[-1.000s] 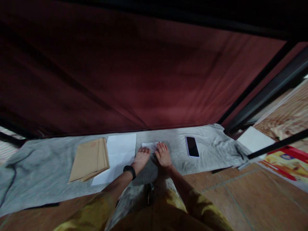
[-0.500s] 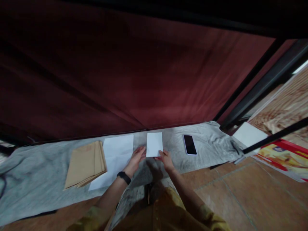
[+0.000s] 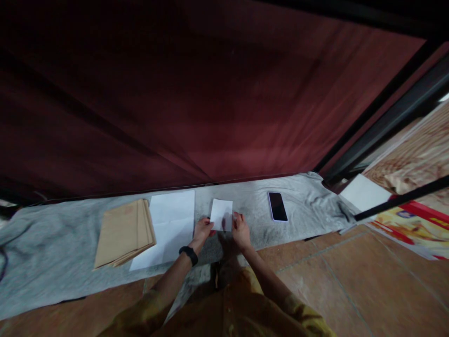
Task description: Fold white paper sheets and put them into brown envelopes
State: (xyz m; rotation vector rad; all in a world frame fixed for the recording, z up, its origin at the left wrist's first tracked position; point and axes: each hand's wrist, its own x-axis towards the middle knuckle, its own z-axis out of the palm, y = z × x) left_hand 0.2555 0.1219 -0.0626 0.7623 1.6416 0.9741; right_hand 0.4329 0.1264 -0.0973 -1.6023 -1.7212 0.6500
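Note:
A small white sheet of paper (image 3: 221,213), possibly folded, is between my hands above the grey cloth. My left hand (image 3: 203,230), with a dark band on the wrist, pinches its lower left corner. At the lower right edge, my right hand (image 3: 240,230) has its fingers closed on the paper's side. To the left lies a larger white sheet (image 3: 171,220), partly under a stack of brown envelopes (image 3: 121,231). On the right, a phone (image 3: 278,206) with a dark screen and pale edge rests on the cloth.
The grey cloth (image 3: 301,201) covers a long narrow surface against a dark red hanging sheet (image 3: 210,117). Tiled floor (image 3: 336,271) lies below. At the right are a black metal bar (image 3: 403,199), a white panel (image 3: 365,192) and a red-and-yellow printed box (image 3: 417,224).
The small paper now looks shorter and tilts differently. My left hand has taken its lower left corner, and my right hand has shifted up along the right edge. The view has moved slightly.

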